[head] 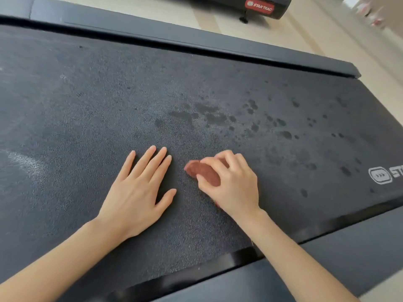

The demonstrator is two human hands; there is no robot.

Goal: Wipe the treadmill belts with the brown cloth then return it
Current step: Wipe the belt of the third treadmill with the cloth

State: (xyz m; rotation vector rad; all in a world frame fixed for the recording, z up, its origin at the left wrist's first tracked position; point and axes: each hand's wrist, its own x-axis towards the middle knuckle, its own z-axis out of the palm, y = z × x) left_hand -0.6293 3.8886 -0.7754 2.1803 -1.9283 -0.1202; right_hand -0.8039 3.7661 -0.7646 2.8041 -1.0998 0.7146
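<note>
At centre-right of the frame, most of the brown bunched cloth point(205, 171) is hidden under the right hand point(235, 184). Only a rounded reddish-brown fold is seen, poking out twd the left betw. thumb & forefinger, plus a thin sliver near the wrist. Its full size & shape can't be made out. At the right edge a white printed logo point(380, 175) on the belt is cut off after the letters "ST". At top centre a second black treadmill point(261, 6) w/ a red oval badge is cropped by the upper edge. The upper right corner is blurred, and nothing there can be identified.

The cloth is pressed onto the dark grey textured treadmill belt point(109, 94), directly beneath the right hand's palm & curled fingers, which are wrapped over it in a grip. The left hand point(135, 192) is laid flat on the belt just left of the cloth, fingers straight & slightly spread, w/ nothing held. A narrow strip of bare belt is seen betw. its thumb and the cloth. Dark wet spots point(209, 116) are scattered on the belt above & to the right of both hands. A smooth black far side rail point(196, 40) is seen along the belt's upper edge and a near side rail point(349, 247) at lower right. Pale floor point(283, 33) is seen beyond the far rail at top.
</note>
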